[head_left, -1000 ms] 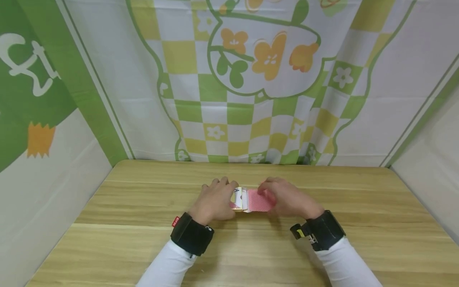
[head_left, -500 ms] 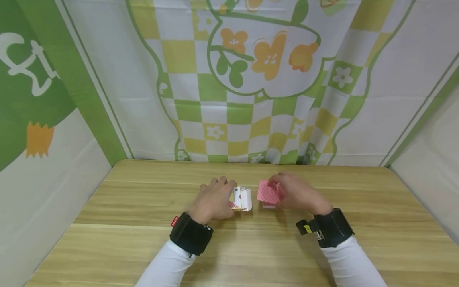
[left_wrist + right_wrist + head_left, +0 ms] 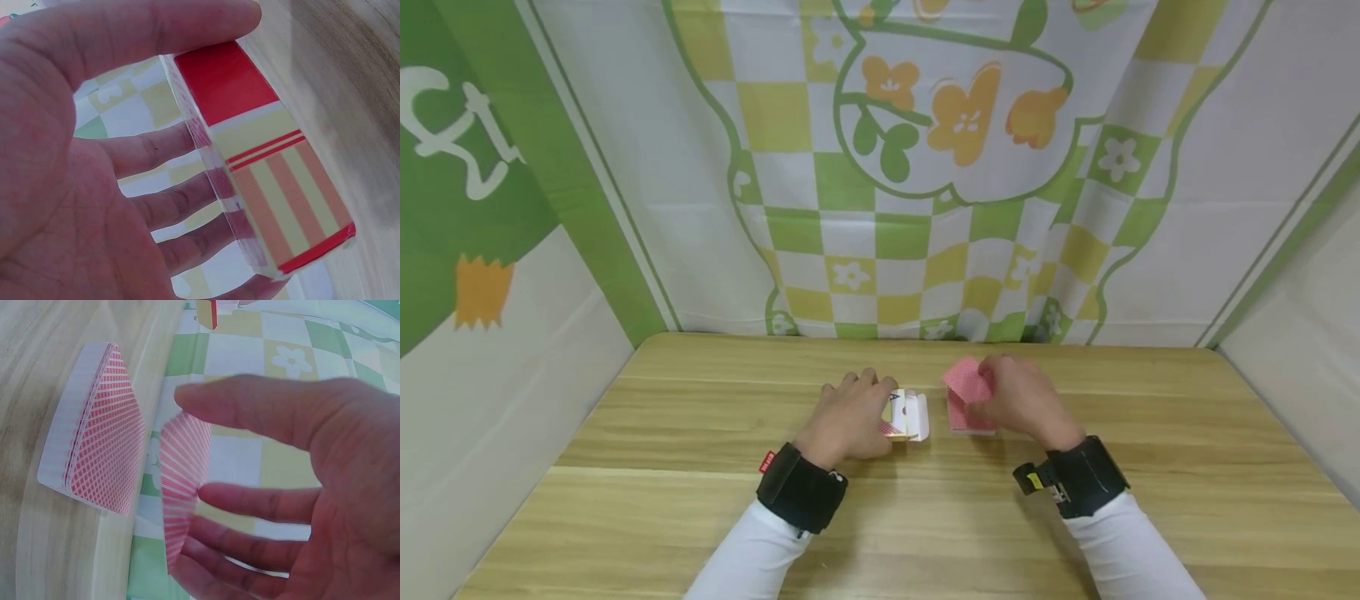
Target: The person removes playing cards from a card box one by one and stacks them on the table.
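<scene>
My left hand (image 3: 848, 419) grips a playing card box (image 3: 269, 169) by its sides, thumb along one edge and fingers along the other. Its white end flap (image 3: 919, 417) stands open toward the right in the head view. To the right, a stack of red-backed playing cards (image 3: 103, 431) lies face down on the table. My right hand (image 3: 1024, 404) pinches a red-patterned playing card (image 3: 184, 487) between thumb and fingers, tilted and apart from the stack. The palm hides part of the box in the head view.
A wooden table (image 3: 917, 525) carries everything. A patterned green, yellow and white curtain (image 3: 925, 233) hangs along its back edge, with more cloth walls at left and right.
My right hand has moved right and a little back, lifting a card off the stack, which now lies apart from the box. The left hand stays on the box.
</scene>
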Tool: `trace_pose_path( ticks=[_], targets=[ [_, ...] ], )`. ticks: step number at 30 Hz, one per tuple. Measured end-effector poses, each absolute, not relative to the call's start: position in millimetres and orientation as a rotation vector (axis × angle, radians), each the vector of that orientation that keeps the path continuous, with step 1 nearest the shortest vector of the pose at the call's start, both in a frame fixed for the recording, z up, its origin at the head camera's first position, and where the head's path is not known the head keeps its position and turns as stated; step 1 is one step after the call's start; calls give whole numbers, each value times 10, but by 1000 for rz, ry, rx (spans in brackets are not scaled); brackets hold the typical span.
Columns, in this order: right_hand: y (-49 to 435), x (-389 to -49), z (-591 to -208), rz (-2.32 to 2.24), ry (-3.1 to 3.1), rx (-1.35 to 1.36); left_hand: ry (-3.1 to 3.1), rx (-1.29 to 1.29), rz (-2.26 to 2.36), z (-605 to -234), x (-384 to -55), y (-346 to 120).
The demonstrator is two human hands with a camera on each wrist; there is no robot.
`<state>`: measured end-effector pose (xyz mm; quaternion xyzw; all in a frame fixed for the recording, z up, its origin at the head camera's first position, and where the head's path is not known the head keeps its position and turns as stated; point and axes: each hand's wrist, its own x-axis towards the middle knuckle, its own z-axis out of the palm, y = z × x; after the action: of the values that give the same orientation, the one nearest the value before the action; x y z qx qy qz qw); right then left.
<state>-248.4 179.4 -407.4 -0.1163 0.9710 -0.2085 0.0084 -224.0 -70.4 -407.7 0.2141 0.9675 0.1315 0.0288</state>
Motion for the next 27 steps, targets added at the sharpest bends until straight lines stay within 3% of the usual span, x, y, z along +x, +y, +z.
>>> trace_pose_path(
  ticks=[27],
  targets=[
    [1625,-2446,-4293,-679,3143,-114,2961,644,388,-4093,-2249,-684]
  ],
)
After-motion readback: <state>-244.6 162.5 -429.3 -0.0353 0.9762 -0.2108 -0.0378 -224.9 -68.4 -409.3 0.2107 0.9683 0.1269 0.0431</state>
